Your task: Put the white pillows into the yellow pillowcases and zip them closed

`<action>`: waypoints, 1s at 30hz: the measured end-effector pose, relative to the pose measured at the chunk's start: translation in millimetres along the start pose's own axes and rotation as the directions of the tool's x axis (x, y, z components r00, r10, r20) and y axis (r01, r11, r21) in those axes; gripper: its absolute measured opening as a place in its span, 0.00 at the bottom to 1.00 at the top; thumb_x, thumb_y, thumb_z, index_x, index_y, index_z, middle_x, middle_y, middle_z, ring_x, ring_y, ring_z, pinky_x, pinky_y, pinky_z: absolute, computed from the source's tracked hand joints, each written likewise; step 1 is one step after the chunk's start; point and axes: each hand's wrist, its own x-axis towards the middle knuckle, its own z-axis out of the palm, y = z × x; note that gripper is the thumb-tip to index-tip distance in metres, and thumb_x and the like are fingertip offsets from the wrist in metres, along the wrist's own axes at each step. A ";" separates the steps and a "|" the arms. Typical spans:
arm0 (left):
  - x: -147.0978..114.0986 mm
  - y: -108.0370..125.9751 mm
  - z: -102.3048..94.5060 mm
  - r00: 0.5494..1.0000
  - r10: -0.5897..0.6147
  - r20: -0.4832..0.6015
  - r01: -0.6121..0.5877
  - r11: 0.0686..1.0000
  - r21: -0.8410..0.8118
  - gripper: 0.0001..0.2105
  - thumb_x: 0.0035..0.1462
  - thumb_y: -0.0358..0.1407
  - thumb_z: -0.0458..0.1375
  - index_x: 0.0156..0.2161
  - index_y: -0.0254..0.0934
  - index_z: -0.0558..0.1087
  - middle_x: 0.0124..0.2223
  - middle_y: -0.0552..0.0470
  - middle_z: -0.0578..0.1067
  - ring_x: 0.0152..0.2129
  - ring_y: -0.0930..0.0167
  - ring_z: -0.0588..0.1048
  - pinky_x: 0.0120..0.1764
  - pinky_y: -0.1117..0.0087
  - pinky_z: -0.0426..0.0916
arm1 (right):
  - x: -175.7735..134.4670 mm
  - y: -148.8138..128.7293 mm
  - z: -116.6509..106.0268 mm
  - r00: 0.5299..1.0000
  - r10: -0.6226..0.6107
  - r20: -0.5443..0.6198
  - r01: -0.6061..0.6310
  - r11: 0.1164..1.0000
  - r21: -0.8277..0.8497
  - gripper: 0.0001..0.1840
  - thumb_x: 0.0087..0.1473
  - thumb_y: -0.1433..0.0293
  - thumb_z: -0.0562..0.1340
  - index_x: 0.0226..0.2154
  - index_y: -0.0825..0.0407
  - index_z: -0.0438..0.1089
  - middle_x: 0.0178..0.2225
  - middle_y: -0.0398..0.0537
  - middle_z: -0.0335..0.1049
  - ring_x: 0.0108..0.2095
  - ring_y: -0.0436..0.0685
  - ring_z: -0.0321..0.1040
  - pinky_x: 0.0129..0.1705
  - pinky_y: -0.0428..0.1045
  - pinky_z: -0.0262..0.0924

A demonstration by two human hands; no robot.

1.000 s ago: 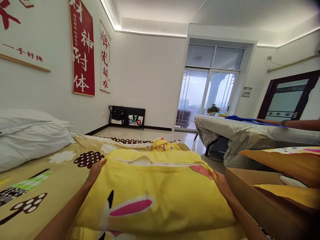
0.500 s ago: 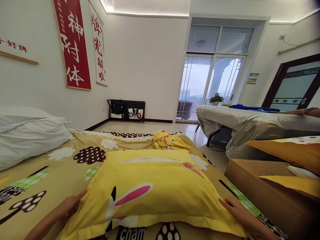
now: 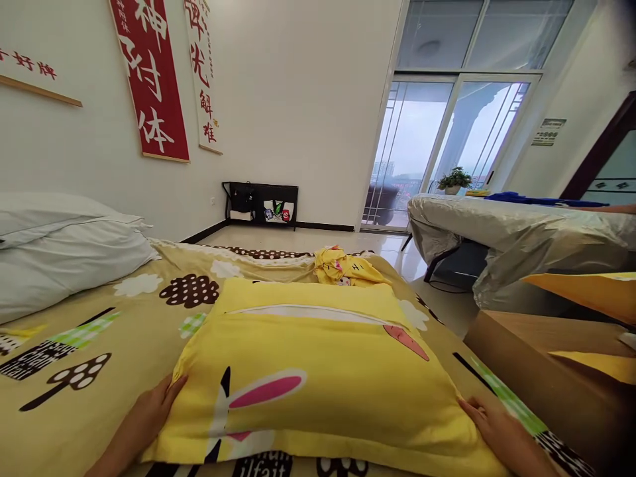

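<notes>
The left hand (image 3: 153, 407) is closed on one side edge of the yellow pillow (image 3: 342, 377), thumb uppermost; the right hand (image 3: 489, 423) pinches the opposite edge. Between them it lies flat on the bed (image 3: 144, 338), probably held both sides to spread it evenly.

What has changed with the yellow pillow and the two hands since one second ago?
The left hand and right hand let go near the far corners of the yellow pillow and came back toward the person, now holding its side edges. The pillow settled flatter on the bed. The crumpled yellow cloth beyond it and the white pillows stayed in place.
</notes>
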 end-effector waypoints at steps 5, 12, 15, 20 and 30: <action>-1.3 -13.8 -23.9 0.996 -0.030 -0.082 0.059 0.923 0.380 0.24 0.57 0.47 0.38 0.48 0.34 0.65 0.45 0.36 0.76 0.37 0.53 0.76 0.39 0.56 0.67 | 24.6 -29.4 -30.5 0.989 -0.078 -0.126 0.060 0.988 -0.143 0.20 0.38 0.48 0.53 0.28 0.43 0.69 0.36 0.63 0.75 0.37 0.75 0.70 0.37 0.66 0.61; 24.0 126.6 -81.9 0.810 0.480 -0.337 -0.298 0.831 0.469 0.22 0.56 0.44 0.41 0.49 0.35 0.68 0.49 0.39 0.72 0.46 0.56 0.70 0.47 0.59 0.63 | 31.2 -256.5 -96.5 0.713 -0.573 -0.404 0.585 0.804 -0.106 0.26 0.58 0.50 0.50 0.47 0.49 0.67 0.49 0.53 0.71 0.50 0.62 0.66 0.51 0.59 0.57; 48.8 192.6 -88.4 0.717 0.571 -0.400 -0.463 0.819 0.338 0.19 0.57 0.40 0.42 0.45 0.35 0.69 0.46 0.44 0.73 0.43 0.60 0.71 0.47 0.61 0.63 | 26.0 -333.4 -82.5 0.517 -0.685 -0.513 0.760 0.643 -0.094 0.15 0.61 0.62 0.53 0.45 0.49 0.68 0.45 0.49 0.73 0.48 0.57 0.67 0.52 0.55 0.57; 97.8 202.1 -24.5 0.792 0.440 -0.424 -0.513 0.855 -0.071 0.13 0.56 0.38 0.46 0.40 0.35 0.70 0.41 0.45 0.75 0.41 0.64 0.72 0.48 0.64 0.64 | 21.9 -355.5 38.1 0.615 -0.732 -0.293 0.759 0.651 -0.032 0.11 0.60 0.71 0.51 0.37 0.52 0.70 0.34 0.50 0.73 0.37 0.58 0.67 0.43 0.54 0.59; 118.9 144.3 8.6 0.872 0.306 -0.381 -0.398 0.898 -0.189 0.10 0.56 0.38 0.46 0.35 0.37 0.68 0.35 0.49 0.73 0.32 0.67 0.71 0.35 0.69 0.63 | -3.8 -327.7 92.3 0.652 -0.740 -0.164 0.757 0.646 0.094 0.12 0.61 0.73 0.51 0.44 0.50 0.66 0.41 0.50 0.71 0.41 0.58 0.65 0.44 0.54 0.60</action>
